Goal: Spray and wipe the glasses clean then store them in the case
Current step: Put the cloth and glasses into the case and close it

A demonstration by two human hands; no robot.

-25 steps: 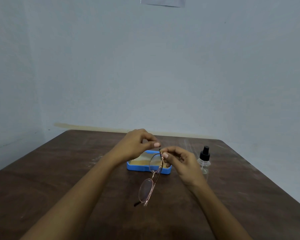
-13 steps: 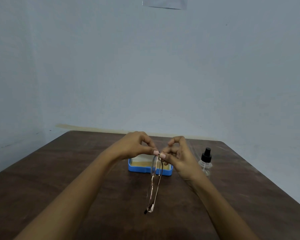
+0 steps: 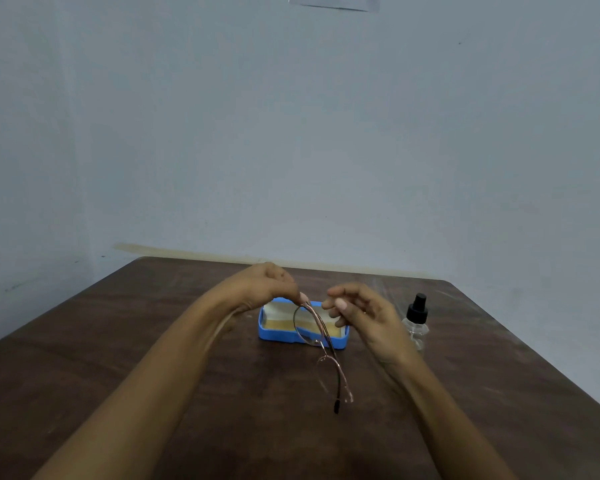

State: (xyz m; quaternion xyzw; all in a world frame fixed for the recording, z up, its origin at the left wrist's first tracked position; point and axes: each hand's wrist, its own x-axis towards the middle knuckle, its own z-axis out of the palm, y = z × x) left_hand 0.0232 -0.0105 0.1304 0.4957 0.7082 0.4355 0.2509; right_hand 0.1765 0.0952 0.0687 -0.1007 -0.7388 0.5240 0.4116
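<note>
- Mid-frame I see an open blue plastic case (image 3: 270, 336) with pale lining on the dark brown wooden table (image 3: 118, 358). A clear spray bottle with a black cap (image 3: 417, 322) stands to its right.
- The thin rose-gold wire-framed glasses (image 3: 322, 345) hang tilted in front of the case, overlapping its right half.
- The left hand (image 3: 267, 285) pinches their upper end. The right hand (image 3: 368, 317) is loosely curled just beside them, holding nothing.

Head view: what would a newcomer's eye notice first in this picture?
The thin-framed glasses hang at the centre, pinched at their top end by the left hand, over the dark wooden table. Just behind them lies an open blue case, and the right hand hovers beside them, fingers loosely curled, holding nothing. A clear spray bottle with a black cap stands to the right.
</note>
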